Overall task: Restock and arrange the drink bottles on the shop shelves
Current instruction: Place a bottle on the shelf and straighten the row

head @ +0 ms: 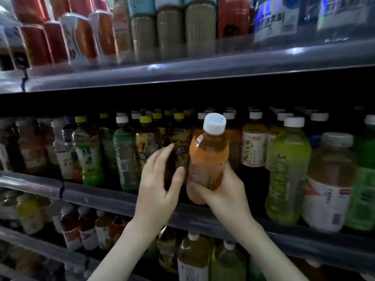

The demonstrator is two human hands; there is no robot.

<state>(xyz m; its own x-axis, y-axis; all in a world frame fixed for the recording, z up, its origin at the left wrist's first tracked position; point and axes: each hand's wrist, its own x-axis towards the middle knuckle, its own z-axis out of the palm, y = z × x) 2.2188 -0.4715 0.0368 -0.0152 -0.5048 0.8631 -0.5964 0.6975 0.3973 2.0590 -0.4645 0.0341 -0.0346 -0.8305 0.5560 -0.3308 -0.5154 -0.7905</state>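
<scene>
An orange tea bottle (208, 157) with a white cap stands upright in front of the middle shelf (105, 196), and my right hand (225, 191) grips its lower half from the right. My left hand (159, 181) is just left of it with fingers relaxed and spread, its thumb close to the bottle's side and its fingertips near a yellow-labelled iced tea bottle (178, 142) behind. The orange bottle's base is hidden by my right hand.
The middle shelf holds rows of green tea bottles (89, 151), a pale green bottle (286, 173) and a large white-labelled tea bottle (328, 185) at the right. Cans and jars (170, 31) fill the upper shelf. More bottles (192, 258) stand on the lower shelves.
</scene>
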